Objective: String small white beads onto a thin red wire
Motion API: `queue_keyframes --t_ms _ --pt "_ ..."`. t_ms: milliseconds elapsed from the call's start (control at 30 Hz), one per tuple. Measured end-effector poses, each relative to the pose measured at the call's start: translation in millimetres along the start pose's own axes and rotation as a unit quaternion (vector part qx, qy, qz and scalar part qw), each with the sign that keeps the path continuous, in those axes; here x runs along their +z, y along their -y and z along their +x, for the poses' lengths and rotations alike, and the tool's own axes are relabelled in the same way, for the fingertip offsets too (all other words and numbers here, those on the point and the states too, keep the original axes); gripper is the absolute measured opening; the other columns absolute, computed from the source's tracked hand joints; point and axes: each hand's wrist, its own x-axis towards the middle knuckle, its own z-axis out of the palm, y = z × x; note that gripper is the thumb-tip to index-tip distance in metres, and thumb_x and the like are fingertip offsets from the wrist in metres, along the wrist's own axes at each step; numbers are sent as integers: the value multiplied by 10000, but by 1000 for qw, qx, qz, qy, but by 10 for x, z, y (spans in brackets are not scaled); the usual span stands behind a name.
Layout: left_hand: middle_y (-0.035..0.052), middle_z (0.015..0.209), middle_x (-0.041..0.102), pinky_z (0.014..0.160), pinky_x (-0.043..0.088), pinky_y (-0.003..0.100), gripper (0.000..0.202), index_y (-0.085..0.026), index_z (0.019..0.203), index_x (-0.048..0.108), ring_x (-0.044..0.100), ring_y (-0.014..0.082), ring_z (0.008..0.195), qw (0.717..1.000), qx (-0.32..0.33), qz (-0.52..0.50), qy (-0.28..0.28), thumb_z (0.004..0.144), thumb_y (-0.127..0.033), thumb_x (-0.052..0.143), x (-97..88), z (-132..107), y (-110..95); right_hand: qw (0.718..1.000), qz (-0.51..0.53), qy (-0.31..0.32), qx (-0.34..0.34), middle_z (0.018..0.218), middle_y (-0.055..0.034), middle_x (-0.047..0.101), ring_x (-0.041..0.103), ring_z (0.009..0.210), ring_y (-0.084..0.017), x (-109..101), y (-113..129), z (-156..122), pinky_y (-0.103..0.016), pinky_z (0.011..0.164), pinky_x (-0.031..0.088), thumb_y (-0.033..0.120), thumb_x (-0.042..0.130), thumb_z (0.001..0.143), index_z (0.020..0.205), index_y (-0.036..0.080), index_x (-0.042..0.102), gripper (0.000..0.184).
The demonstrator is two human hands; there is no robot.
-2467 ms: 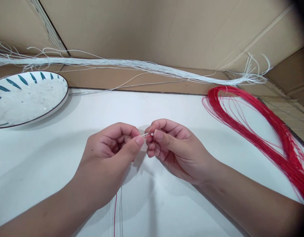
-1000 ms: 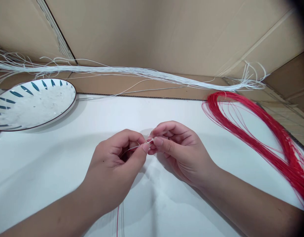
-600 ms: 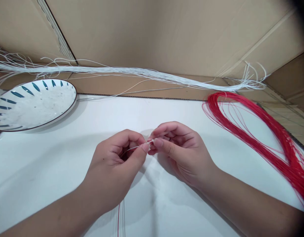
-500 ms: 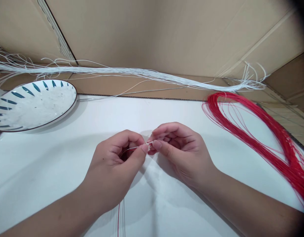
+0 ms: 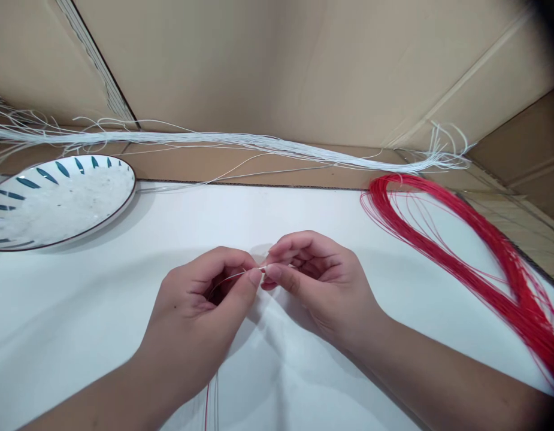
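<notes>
Your left hand (image 5: 198,320) has thumb and forefinger pinched on a thin white strand (image 5: 263,268), which lies at the centre of the dial. Your right hand (image 5: 328,293) pinches the same strand just beside; its remaining fingers are loosely curled. A red thread (image 5: 206,407) hangs below your left hand, toward seven o'clock. From your fingertips, a leaf-patterned plate (image 5: 63,169) stands at ten o'clock on the white tabletop (image 5: 241,218), holding whitish, glossy contents (image 5: 70,200) too indistinct to identify. The white strand bundle (image 5: 259,142) runs across twelve o'clock along cardboard (image 5: 303,72); the red thread coil (image 5: 528,320) lies at three.
</notes>
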Motion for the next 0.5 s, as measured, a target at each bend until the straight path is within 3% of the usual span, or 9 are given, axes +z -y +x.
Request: queue_keyframes --t_ms 233,500 --pt "-72 580 598 423 381 101 124 -257 725 666 499 62 485 1000 14 24 -15 842 -238 632 -15 7 11 999 40 22 14 756 22 728 700 677 -87 -11 -30 13 -191 675 612 141 848 745 856 208 728 178" --pt "-68 568 544 439 360 120 142 -239 725 648 458 65 492 1000 -4 -3 11 862 -229 612 -8 1 8 998 52 23 25 763 22 735 708 687 -82 -2 -22 0 -181 684 611 116 817 774 849 201 737 139"
